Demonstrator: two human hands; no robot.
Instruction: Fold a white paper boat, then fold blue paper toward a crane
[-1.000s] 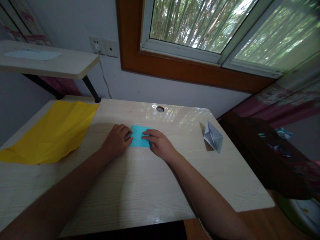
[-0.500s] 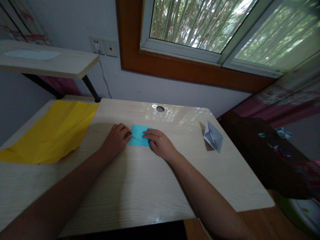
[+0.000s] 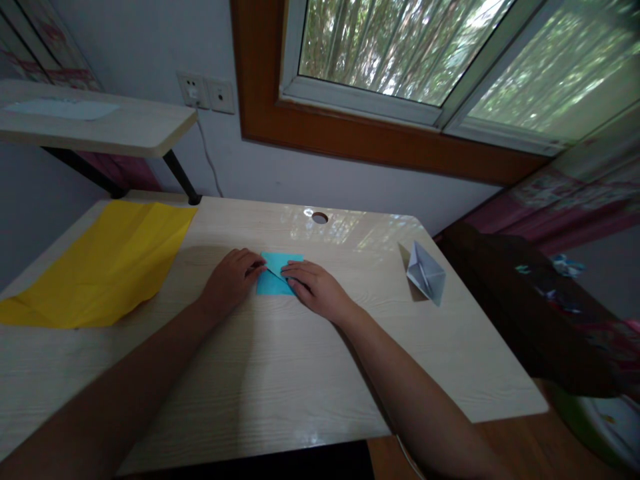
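1. The blue paper (image 3: pixel 273 280) lies flat on the counter (image 3: pixel 300 373), this side of the round hole (image 3: pixel 319 217) near the far edge; everything else is placed from this paper.
2. The left hand (image 3: pixel 231 280) sits at the paper's left edge, its fingertips pressing the corner down. Its grip looks closed down on the sheet rather than lifting it.
3. The right hand (image 3: pixel 313 287) lies on the paper's right part, fingers flat and together, covering that side.
4. Between the two hands a folded flap shows as a slanted crease, so the step in hand looks like pressing a corner fold flat.
5. The next move calls for one hand pinning the paper while the other runs along the crease, keeping the edges lined up.
6. A yellow sheet (image 3: pixel 105 263) lies well to the left of the paper, and a grey folded boat (image 3: pixel 425 273) stands well to its right.
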